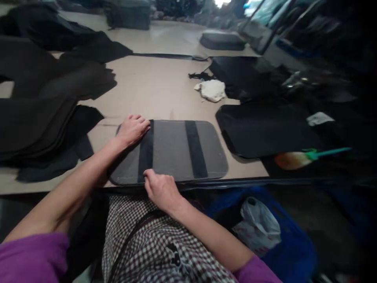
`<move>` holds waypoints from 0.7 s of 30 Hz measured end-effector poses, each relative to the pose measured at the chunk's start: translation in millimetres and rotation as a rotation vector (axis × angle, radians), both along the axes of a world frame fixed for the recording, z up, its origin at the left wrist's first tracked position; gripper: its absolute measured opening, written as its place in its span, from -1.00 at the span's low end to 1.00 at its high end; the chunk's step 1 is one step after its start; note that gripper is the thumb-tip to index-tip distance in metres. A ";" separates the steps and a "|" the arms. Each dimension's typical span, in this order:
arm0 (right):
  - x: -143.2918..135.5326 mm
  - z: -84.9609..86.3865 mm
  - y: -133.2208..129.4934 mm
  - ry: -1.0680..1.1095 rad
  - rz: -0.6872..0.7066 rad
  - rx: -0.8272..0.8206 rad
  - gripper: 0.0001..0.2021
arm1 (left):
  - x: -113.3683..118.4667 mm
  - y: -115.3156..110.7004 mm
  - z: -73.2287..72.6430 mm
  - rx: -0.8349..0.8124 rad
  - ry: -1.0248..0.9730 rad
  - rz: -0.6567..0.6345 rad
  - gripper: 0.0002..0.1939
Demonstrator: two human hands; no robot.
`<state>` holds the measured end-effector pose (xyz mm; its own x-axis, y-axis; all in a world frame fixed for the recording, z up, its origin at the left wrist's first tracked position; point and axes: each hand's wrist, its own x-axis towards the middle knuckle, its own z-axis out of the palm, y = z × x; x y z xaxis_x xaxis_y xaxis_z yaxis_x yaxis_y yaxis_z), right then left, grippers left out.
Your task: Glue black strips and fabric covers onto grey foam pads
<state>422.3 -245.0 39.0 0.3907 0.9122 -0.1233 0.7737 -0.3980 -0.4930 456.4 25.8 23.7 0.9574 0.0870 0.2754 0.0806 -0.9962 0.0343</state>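
Note:
A grey rounded rectangular panel [172, 149] lies on the table's near edge, with two dark strips across it. My left hand [134, 129] rests at the far end of the left black strip [146, 151], its fingers bent and closed on the strip's end. At the near end of the same strip, my right hand [161, 190] is closed, with thumb and fingertips pinching at the strip by the panel's front edge. The second black strip [196, 151] lies on the right part of the panel, untouched. My palms and some fingertips are hidden.
Stacked dark sheets [32, 125] cover the table's left side. To the right lie a black panel [268, 129], a brush [294, 159] with a green handle and a crumpled white cloth [212, 90]. Below the edge stands a blue basket [294, 236] with a plastic bag [260, 224].

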 end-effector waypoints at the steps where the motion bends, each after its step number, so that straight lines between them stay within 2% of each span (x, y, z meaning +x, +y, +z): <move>1: -1.0 1.6 -1.5 -0.043 0.022 -0.022 -0.76 | -3.2 -1.0 -1.5 0.032 -0.004 0.004 -0.66; 4: 0.5 4.7 -7.1 -0.102 0.094 -0.033 -0.77 | -8.9 1.5 -8.6 0.111 0.009 0.024 -0.60; 7: 9.0 9.3 -19.6 -0.056 0.117 0.022 -0.72 | -11.3 4.7 -11.8 0.190 0.056 0.053 -0.55; 11: 39.3 22.7 -58.9 0.041 0.009 0.259 -0.70 | -12.3 6.2 -9.1 0.216 0.076 0.072 -0.56; 13: 67.7 30.6 -89.5 0.040 -0.107 0.386 -0.72 | -10.6 8.6 -6.9 0.175 0.077 0.070 -0.57; 15: 104.2 36.3 -124.9 -0.045 -0.272 0.441 -0.75 | -8.2 12.0 -3.4 0.112 0.083 0.061 -0.60; 17: 144.6 37.5 -160.8 -0.225 -0.420 0.403 -0.78 | -6.0 14.2 2.5 0.078 0.077 0.065 -0.63; 19: 182.9 33.4 -192.6 -0.405 -0.487 0.330 -0.75 | -3.9 12.0 11.0 0.088 0.049 0.097 -0.65; 21: 213.8 25.3 -216.9 -0.521 -0.471 0.210 -0.53 | -0.6 3.5 21.4 0.101 -0.001 0.132 -0.67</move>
<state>636.1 -461.8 64.3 0.7078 0.6166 0.3447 0.6984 -0.6842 -0.2100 455.8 29.3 45.0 0.9390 0.1842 0.2903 0.2115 -0.9752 -0.0654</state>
